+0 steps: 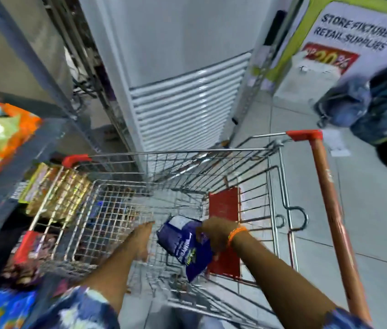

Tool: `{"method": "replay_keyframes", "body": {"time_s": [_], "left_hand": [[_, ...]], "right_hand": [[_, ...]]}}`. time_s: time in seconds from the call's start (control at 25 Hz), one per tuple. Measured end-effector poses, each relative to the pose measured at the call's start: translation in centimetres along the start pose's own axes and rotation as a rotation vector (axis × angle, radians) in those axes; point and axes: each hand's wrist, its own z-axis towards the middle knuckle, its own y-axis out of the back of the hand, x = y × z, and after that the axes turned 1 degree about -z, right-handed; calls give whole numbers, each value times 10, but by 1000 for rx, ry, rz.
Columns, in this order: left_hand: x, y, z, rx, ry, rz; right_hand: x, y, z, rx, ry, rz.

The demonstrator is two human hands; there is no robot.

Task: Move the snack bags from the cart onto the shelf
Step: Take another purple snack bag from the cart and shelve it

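Blue snack bag (183,243): inside cart (211,153), pinched at its top edge by right hand (214,233). Left hand (143,241): open, empty, beside it. Risk: one-corner grip may slip lifting toward shelf (21,148).

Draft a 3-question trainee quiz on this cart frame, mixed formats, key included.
1. True or false: the right hand grips the blue snack bag inside the cart.
2. The left hand is: A) open, holding nothing; B) gripping the cart handle; C) holding an orange bag.
3. Fill in: the shelf stands on the cart's ____ side.

Key: 1 true; 2 A; 3 left.
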Motion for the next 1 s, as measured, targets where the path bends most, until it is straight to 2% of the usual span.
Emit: {"method": "replay_keyframes", "body": {"time_s": [0.04, 0.12, 0.28, 0.4, 0.52, 0.72, 0.92, 1.0], "left_hand": [[0, -12, 6, 13, -51, 57], [8, -31, 26, 14, -90, 160], [6, -54, 52, 61, -183, 182], [8, -64, 67, 33, -200, 60], [20, -68, 80, -17, -233, -114], [20, -63, 89, -274, -176, -392], [38, -45, 101, -80, -66, -783], [45, -30, 102, 17, -69, -843]], "right_hand": [[4, -18, 3, 6, -30, -84], [7, -48, 12, -116, -102, -155], [-4, -61, 18, -463, -126, -38], [-19, -42, 22, -703, -119, 91], [-26, -15, 44, -824, -80, 180], [-39, 34, 84, -972, 18, 298], [-42, 62, 98, -1082, 31, 291], [-31, 70, 95, -1142, 35, 266]]}}
